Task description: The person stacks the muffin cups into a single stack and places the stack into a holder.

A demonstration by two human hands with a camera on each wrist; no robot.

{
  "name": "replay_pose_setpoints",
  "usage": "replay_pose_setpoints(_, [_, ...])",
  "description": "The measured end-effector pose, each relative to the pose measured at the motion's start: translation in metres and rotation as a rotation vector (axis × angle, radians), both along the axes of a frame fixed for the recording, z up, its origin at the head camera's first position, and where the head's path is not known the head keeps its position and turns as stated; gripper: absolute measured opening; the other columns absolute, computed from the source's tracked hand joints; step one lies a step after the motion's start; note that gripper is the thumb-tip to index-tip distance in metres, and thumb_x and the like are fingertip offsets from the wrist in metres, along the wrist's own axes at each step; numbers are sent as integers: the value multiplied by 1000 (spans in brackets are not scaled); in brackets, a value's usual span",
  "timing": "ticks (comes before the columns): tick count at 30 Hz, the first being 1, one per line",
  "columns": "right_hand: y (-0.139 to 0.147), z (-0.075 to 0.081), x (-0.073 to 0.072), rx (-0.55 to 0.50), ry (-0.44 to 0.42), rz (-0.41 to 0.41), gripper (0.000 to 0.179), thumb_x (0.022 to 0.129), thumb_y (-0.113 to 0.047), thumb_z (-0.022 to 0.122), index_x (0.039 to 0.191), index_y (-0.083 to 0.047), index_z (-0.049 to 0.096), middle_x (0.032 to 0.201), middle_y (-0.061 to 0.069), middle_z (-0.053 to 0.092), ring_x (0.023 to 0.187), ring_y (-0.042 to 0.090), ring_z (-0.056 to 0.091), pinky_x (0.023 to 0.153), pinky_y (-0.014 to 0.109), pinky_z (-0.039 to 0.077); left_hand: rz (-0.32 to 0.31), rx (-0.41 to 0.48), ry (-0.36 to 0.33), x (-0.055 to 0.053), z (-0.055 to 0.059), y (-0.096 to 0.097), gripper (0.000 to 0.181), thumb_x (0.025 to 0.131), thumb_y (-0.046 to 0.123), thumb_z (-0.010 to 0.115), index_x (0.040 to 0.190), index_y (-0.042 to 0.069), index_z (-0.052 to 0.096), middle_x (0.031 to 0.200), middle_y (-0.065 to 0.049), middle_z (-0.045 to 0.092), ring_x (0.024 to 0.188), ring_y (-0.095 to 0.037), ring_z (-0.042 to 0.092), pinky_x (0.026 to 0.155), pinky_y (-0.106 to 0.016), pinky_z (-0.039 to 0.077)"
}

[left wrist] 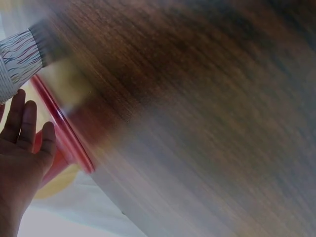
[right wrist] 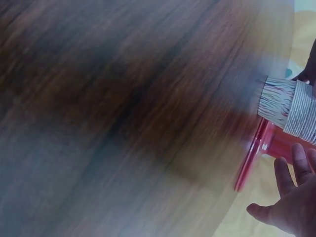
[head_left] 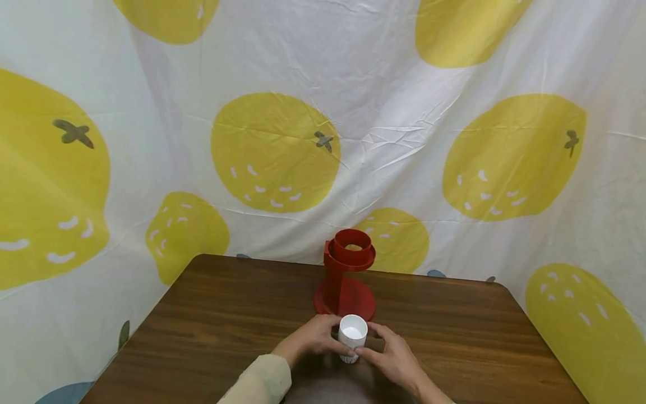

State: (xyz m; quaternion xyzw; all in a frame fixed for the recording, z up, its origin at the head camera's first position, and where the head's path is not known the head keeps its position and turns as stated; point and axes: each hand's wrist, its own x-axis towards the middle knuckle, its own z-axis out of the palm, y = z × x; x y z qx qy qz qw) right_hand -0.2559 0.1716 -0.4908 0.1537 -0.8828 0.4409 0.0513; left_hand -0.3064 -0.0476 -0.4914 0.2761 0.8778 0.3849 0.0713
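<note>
A white cup (head_left: 353, 331), open at the top, stands upright between my two hands in the head view. The wrist views show its ridged upper band and a lower part (right wrist: 277, 99) with wavy coloured lines. My left hand (head_left: 319, 334) holds the cup from the left, thumb across the front and index finger at the far side. From the right, my right hand (head_left: 396, 354) holds it too, thumb at the front and index finger by the rim. The other fingers (left wrist: 27, 123) of the left hand extend away from the cup.
Just behind the cup stands a red stand (head_left: 333, 283) with a round base and a ring-shaped holder on top. The dark wooden table (head_left: 227, 314) reaches back to a hanging cloth (head_left: 383, 146) printed with lemons.
</note>
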Motion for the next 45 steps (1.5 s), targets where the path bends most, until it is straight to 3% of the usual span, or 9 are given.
replay_pose_setpoints(11, [1, -6, -5, 4, -26, 48, 56, 84, -38, 79, 128, -8, 62, 116, 6, 68, 114, 32, 60, 94, 58, 45, 44, 10, -13, 1, -3, -1, 61, 71, 37, 90, 119, 14, 60, 106, 10, 64, 100, -9, 59, 90, -32, 48])
replay_pose_setpoints(27, [-8, -4, -4, 25, 13, 53, 51, 83, -37, 79, 123, -9, 65, 112, 6, 70, 110, 32, 63, 91, 57, 47, 21, 32, 50, 2, -2, -9, 58, 73, 35, 89, 120, 13, 65, 109, 6, 66, 103, -11, 60, 91, -31, 48])
replay_pose_setpoints(36, [-10, 6, -5, -12, 1, 42, 51, 86, -39, 76, 127, -10, 64, 115, 6, 69, 113, 31, 61, 93, 56, 46, -12, 45, 107, -1, 12, -14, 49, 75, 34, 88, 114, 12, 68, 109, 4, 62, 103, -12, 57, 92, -33, 48])
replay_pose_setpoints(45, [-12, 28, -9, 3, 31, 44, 50, 85, -36, 78, 124, -8, 65, 110, 1, 70, 110, 29, 62, 93, 55, 46, 4, 26, 132, -2, 33, -17, 55, 77, 38, 86, 121, 10, 67, 119, -2, 61, 112, -22, 52, 97, -40, 45])
